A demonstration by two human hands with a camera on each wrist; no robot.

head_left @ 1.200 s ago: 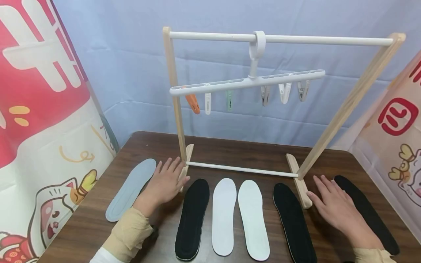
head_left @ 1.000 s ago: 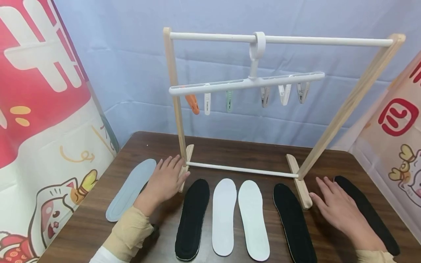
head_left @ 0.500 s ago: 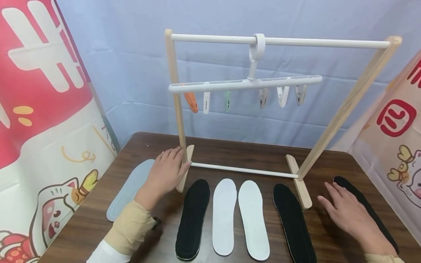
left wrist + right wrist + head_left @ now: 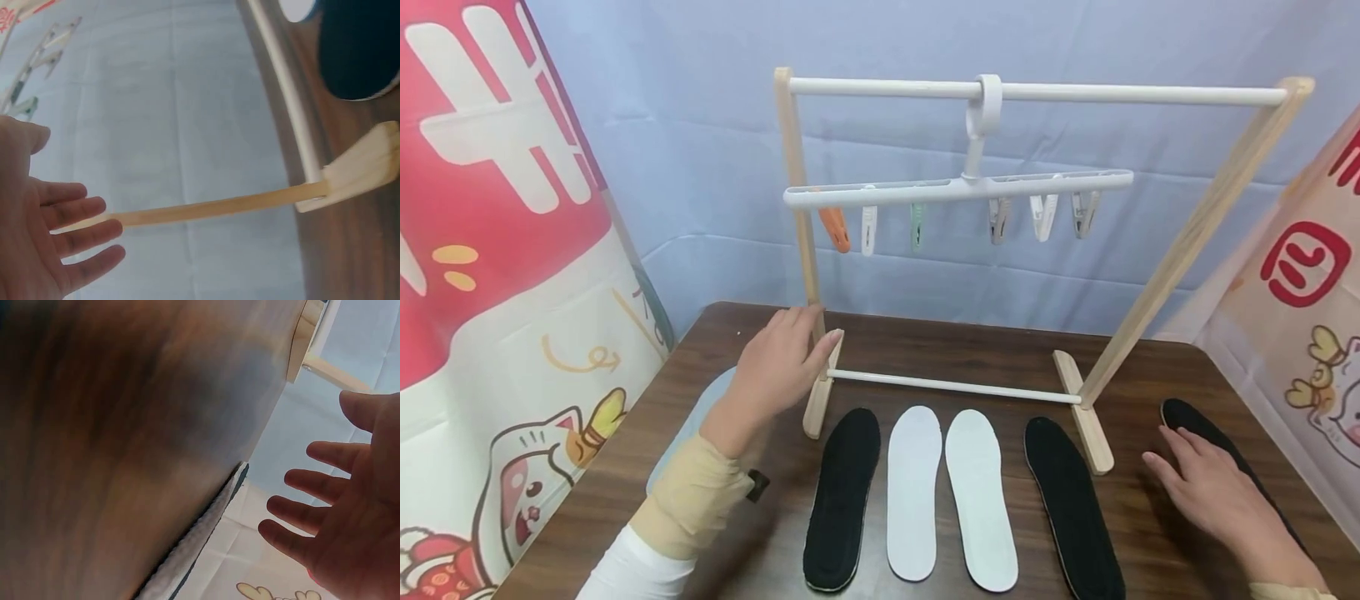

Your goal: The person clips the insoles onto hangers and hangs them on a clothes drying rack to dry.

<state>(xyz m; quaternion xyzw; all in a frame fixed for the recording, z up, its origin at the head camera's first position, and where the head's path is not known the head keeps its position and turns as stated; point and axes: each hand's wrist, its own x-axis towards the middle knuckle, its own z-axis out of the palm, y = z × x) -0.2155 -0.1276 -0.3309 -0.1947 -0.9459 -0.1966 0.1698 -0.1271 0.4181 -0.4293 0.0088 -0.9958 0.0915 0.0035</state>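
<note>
My left hand (image 4: 777, 367), fingers loosely extended, is raised beside the left post of the wooden rack (image 4: 795, 150); nothing is in it. It partly covers a light blue insole (image 4: 696, 421) in the head view. My right hand (image 4: 1213, 492) hovers over the inner side of a black insole (image 4: 1198, 425), fingers spread and holding nothing. Between the hands lie a black insole (image 4: 842, 500), a white insole (image 4: 913, 492), another white insole (image 4: 981, 500) and a third black insole (image 4: 1075, 508). A white clip hanger (image 4: 958, 191) hangs from the rack's top rod.
Several clips hang from the hanger, including an orange clip (image 4: 834, 229) and a green clip (image 4: 917, 227). The rack's lower white rod (image 4: 951, 386) crosses low between its wooden feet. A pale blue cloth (image 4: 700, 167) backs the brown table (image 4: 940, 333).
My left hand has risen and moved farther back along the left post. My right hand has shifted to the right and slightly nearer. The hanger has swung to hang more nearly level.
</note>
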